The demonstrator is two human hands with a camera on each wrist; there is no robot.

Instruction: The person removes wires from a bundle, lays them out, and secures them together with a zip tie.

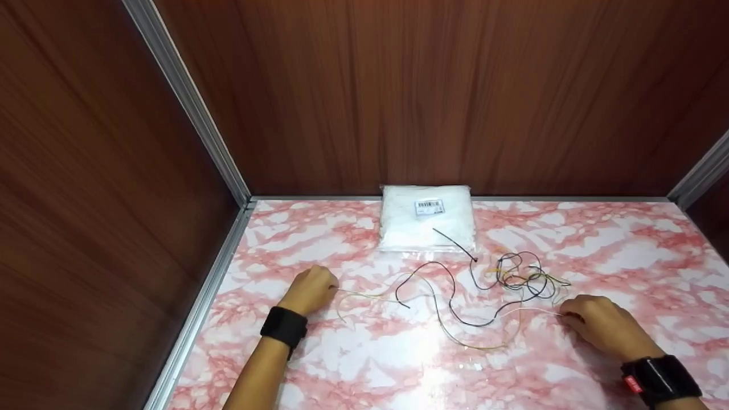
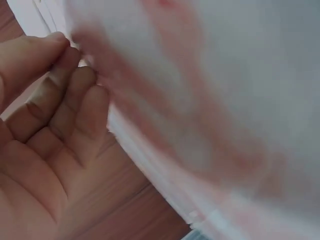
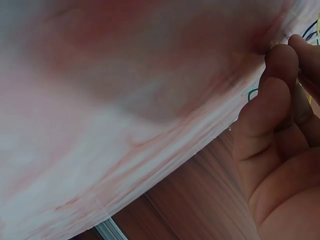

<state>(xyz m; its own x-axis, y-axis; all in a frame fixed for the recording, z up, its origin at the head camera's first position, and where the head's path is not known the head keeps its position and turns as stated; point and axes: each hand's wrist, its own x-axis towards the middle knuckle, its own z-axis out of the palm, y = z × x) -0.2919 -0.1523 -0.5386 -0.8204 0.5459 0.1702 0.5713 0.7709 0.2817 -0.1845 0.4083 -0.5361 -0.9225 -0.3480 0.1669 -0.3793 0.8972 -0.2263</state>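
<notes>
My left hand (image 1: 309, 289) is low over the left part of the table, thumb and fingertip pinching one end of a thin white wire (image 1: 364, 294). In the left wrist view, its thumb (image 2: 37, 52) meets the index fingertip. Over on the right, my right hand (image 1: 606, 324) pinches a white wire (image 1: 535, 309) as well, with its other fingers curled in. Between the hands a black wire (image 1: 455, 310) lies in loose waves, crossed by a thin yellowish wire (image 1: 472, 345). A tangle of black, yellow, green and red wires (image 1: 527, 279) sits closer to the right hand.
A clear plastic bag with white contents (image 1: 427, 225) and a barcode label lies at the back, the tip of a black strand (image 1: 453, 244) across its front. Brown wood panels (image 1: 364, 97) with metal edging (image 1: 188, 97) enclose the marbled red-and-white table (image 1: 364, 370).
</notes>
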